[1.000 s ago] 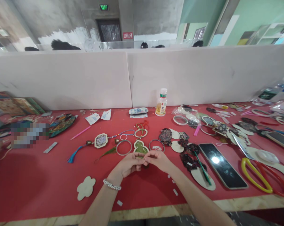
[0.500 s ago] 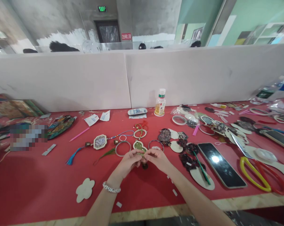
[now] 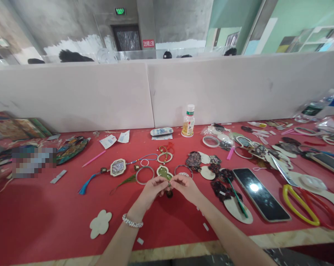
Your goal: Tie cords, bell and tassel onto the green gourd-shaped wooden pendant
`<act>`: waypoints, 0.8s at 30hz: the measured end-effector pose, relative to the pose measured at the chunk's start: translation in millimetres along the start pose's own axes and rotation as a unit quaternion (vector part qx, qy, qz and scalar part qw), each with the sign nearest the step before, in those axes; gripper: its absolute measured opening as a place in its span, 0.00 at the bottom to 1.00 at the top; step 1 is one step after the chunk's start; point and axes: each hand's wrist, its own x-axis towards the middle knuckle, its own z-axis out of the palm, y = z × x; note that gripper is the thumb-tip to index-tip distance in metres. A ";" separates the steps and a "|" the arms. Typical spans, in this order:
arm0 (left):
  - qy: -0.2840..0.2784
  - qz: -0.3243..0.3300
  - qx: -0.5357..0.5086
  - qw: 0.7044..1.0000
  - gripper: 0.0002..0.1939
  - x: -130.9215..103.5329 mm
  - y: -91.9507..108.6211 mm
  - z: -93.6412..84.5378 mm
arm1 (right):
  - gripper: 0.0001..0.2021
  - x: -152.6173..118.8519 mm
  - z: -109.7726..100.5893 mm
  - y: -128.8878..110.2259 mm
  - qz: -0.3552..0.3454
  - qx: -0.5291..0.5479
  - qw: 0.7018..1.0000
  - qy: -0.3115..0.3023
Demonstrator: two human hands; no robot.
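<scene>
Before me on the red table lies a gourd-shaped pendant (image 3: pixel 164 172) with a pale rim and a green face. My left hand (image 3: pixel 155 187) and my right hand (image 3: pixel 184 186) meet at its lower end, thumbs and forefingers pinched close together. Between the fingertips is the pendant's short cord, with a tiny greenish bead-like part; most of it is hidden. A small dark bell (image 3: pixel 169 194) hangs just below the fingers. A bangle (image 3: pixel 144 174) lies by each hand, and a green tassel (image 3: pixel 128 180) lies to the left.
An octagonal pendant (image 3: pixel 117 167) with a blue tassel and a flower-shaped pale piece (image 3: pixel 100 224) lie left. To the right are a phone (image 3: pixel 261 194), scissors (image 3: pixel 299 207) and dark flower-like pieces (image 3: pixel 193 160). A bottle (image 3: pixel 188 122) stands by the white partition (image 3: pixel 100 96).
Both hands stay at the pendant's lower end. The fingertips have shifted slightly, and the small bead-like part between them shows more plainly. The other things lie as before.
</scene>
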 end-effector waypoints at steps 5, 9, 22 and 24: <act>0.011 0.026 0.009 1.000 0.12 -0.4 -1.7 -1.1 | 0.08 1.3 0.5 4.2 0.014 0.015 1.000 0.001; -0.003 0.032 0.039 0.999 0.10 -3.6 2.7 -0.1 | 0.08 1.9 0.0 6.3 0.023 0.029 0.999 0.006; -0.013 0.148 0.230 0.962 0.14 -10.3 14.7 4.6 | 0.08 2.5 -0.3 8.9 0.023 -0.015 0.999 0.034; -0.007 0.141 0.224 0.964 0.15 -10.0 13.1 3.8 | 0.08 2.0 -0.2 7.6 0.014 -0.045 0.998 0.038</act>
